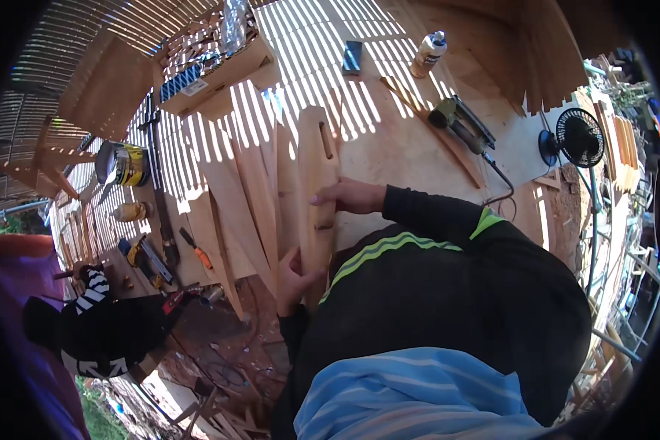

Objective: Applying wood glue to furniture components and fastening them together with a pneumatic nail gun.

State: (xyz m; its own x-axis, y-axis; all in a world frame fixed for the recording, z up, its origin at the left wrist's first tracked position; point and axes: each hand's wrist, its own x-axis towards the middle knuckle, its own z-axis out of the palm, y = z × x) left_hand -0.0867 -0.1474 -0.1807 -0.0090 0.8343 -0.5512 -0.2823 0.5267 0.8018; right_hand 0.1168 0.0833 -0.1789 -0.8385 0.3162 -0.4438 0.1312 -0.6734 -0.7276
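A pale wooden board (312, 161) with long slots cut in it stands lengthwise before me, its near end close to my body. My right hand (339, 196) grips its right edge around the middle, thumb across the upper face. Lower down, my left hand (297, 277) is closed round the left edge near the close end. One slot shows above my right hand and another just below it. Several loose planks (235, 183) lie on the worktable (374, 158) along the left of the board.
On the right lie a nail gun (462, 121) with a hose and a thin wooden strip (447, 147); a bottle (428, 53), a dark block (352, 57) and a fan (579, 137) are farther off. Leftward are a can (125, 163), an orange-handled tool (196, 248) and another person (110, 323).
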